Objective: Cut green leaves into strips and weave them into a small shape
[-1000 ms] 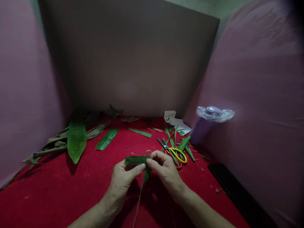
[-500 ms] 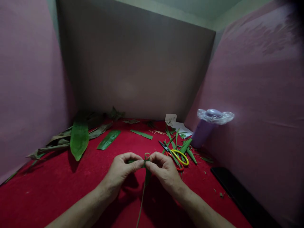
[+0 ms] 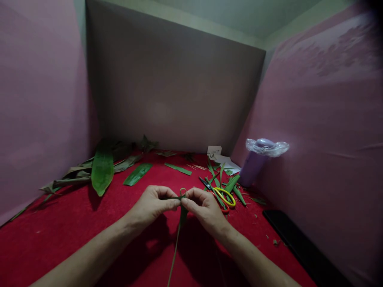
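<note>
- Seen in the head view, the left hand (image 3: 148, 205) pinches a green leaf strip (image 3: 183, 216) between thumb and fingertips; a second ago the strip lay broad across those fingers, and now only a narrow edge shows there.
- The right hand (image 3: 209, 209) grips the same strip where it folds, thumb against forefinger, much as before, and the two thumb tips almost meet.
- That strip is up in front of the person, over the red cloth (image 3: 44, 239), its folded end hanging below the fingers and a thin stem (image 3: 174, 255) trailing down.
- A small loop (image 3: 182, 189) still stands above the fingertips.
- Over by the right wall there's a purple container (image 3: 253, 169), leaning, with clear plastic (image 3: 279, 149) bunched around its top; I can't see what's inside.
- Near its foot, scissors (image 3: 215, 192) lie among leaf trimmings (image 3: 231, 183).
</note>
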`<state>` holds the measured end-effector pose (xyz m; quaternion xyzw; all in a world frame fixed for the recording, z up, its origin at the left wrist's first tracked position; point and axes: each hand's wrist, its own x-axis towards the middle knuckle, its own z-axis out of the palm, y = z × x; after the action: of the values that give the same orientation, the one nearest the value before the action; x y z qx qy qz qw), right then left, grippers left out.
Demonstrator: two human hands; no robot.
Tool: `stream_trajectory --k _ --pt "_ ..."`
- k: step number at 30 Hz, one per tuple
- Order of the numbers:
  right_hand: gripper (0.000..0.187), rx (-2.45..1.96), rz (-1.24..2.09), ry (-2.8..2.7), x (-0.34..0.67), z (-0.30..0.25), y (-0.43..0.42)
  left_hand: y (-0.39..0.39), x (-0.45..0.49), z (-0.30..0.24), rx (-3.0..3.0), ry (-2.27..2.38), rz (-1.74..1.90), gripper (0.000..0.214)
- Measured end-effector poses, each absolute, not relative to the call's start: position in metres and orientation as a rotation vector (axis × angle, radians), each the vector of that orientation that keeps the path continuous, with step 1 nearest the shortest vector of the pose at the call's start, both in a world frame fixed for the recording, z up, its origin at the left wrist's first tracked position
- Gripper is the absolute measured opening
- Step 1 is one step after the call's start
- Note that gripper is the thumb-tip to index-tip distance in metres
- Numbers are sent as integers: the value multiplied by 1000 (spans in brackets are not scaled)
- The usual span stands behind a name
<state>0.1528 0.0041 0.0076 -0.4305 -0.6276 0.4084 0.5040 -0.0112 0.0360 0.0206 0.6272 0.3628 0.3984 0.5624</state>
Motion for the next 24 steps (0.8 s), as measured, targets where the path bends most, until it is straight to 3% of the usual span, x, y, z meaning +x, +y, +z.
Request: stream_trajectory --k 7,24 --pt "37 -974 1012 -1427 153 12 6 37 -12 20 1481 856 977 8" --pt "20 -1051 1050 -1446 155 1 9 36 -9 21 1473 909 936 13"
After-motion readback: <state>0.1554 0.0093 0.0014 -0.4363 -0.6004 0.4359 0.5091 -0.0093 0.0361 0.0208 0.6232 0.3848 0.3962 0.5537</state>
